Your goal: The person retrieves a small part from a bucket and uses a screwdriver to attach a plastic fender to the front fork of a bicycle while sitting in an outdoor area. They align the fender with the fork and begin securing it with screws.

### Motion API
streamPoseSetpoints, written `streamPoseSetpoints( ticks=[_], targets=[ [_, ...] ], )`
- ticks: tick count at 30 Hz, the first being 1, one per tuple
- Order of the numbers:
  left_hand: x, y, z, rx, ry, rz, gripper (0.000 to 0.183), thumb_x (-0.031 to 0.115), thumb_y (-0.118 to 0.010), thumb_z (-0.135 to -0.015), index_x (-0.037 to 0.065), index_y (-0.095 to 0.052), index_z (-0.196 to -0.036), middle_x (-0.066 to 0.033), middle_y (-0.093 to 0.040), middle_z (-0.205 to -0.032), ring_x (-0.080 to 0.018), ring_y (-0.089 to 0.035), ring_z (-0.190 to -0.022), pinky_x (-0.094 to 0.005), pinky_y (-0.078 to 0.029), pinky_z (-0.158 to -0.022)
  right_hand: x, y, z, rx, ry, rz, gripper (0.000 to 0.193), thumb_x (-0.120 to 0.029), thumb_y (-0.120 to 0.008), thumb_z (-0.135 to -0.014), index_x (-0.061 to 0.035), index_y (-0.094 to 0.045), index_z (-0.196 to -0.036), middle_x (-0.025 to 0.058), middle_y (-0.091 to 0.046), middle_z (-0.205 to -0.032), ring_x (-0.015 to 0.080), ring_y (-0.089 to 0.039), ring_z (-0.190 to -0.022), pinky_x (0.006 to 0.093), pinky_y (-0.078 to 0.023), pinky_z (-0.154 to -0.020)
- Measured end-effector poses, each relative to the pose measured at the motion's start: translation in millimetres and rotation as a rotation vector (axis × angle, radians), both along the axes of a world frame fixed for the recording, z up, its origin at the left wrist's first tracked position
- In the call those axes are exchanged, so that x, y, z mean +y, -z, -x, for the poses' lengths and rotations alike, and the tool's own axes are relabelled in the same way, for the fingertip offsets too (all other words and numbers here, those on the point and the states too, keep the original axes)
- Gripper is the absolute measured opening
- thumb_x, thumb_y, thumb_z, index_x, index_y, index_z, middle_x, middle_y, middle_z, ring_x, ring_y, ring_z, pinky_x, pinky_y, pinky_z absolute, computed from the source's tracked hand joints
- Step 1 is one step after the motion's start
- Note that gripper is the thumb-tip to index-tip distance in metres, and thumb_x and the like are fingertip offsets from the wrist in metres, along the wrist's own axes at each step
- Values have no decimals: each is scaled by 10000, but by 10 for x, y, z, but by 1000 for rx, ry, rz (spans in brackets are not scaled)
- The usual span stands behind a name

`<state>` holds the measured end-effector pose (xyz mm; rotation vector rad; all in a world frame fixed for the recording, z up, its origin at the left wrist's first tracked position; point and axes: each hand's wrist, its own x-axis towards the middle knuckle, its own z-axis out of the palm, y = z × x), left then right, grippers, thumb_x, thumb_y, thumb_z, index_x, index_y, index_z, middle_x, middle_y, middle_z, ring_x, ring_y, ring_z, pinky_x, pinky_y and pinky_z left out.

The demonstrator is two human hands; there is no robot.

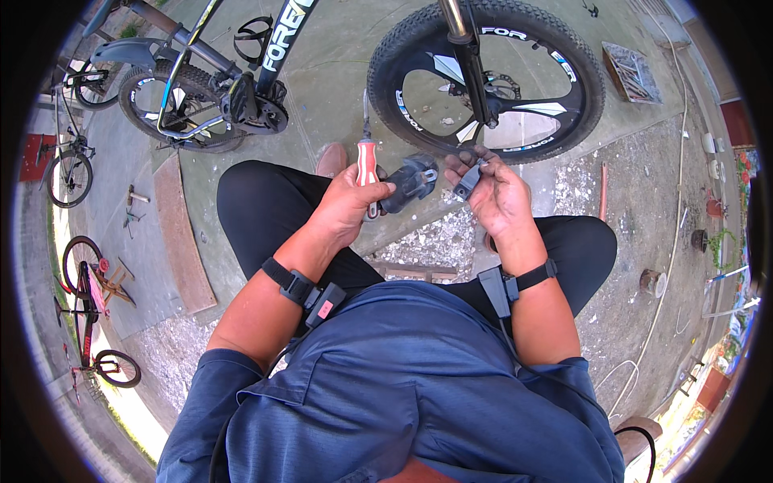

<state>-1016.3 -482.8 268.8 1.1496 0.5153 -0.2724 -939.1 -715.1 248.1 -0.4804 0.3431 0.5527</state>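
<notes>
My left hand [345, 208] is closed round a screwdriver [367, 165] with a red-and-white handle, its shaft pointing away from me. The same hand also grips a chunky black part [409, 185], whose forked, lighter end faces my right hand; its exact kind cannot be made out. In the fingers of my right hand [501, 200] is a small dark grey bracket-like piece [469, 182]. The two pieces are a short gap apart, held above the ground between my knees. Just beyond them stands a bicycle's front wheel [592, 88] with a black knobbly tyre.
The bicycle's frame [282, 40] and rear wheel [133, 101] are at the far left. A tray of tools [631, 72] lies at the far right. On the left are a plank [181, 233], a hammer [138, 195] and a red bicycle [86, 310]. A hose [675, 249] runs along the right.
</notes>
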Motion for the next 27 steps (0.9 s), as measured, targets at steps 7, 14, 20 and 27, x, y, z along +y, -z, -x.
streamPoseSetpoints(
  ticks=[7, 14, 20, 27],
  targets=[
    [-8, -17, -1, -3, 1, -2, 322, 15, -707, -757, 52, -509, -1009, -15, -553, -828, -115, -573, -720, -244, -451, -619, -20, -143, -42, -62, 0, -63, 199, -15, -450, -888, 23, -472, -1082, 254, -563, -1111, 461, -506, -1172, 546, -466, -965],
    [-18, -46, -6, 10, -3, -4, 327, 17, -707, -759, 49, -505, -1014, -18, -553, -833, -116, -572, -718, -246, -454, -623, -44, -163, -37, -67, -8, -75, 153, -41, -456, -925, 19, -518, -1051, 244, -587, -1116, 447, -511, -1180, 532, -478, -957],
    [-29, -10, -4, -6, -33, -21, 296, 36, -721, -761, 69, -512, -969, -6, -576, -770, -106, -570, -654, -246, -417, -559, -43, -158, -35, -64, -13, -72, 161, -60, -460, -937, 15, -525, -1064, 236, -594, -1125, 432, -521, -1177, 523, -481, -957],
    [-20, 1, -8, -16, -30, 1, 292, 39, -723, -759, 67, -515, -961, -5, -574, -766, -105, -569, -659, -249, -414, -559, -57, -114, -43, -61, -24, -70, 168, -76, -468, -940, 15, -538, -1064, 227, -602, -1125, 412, -545, -1155, 514, -500, -933]
  ],
)
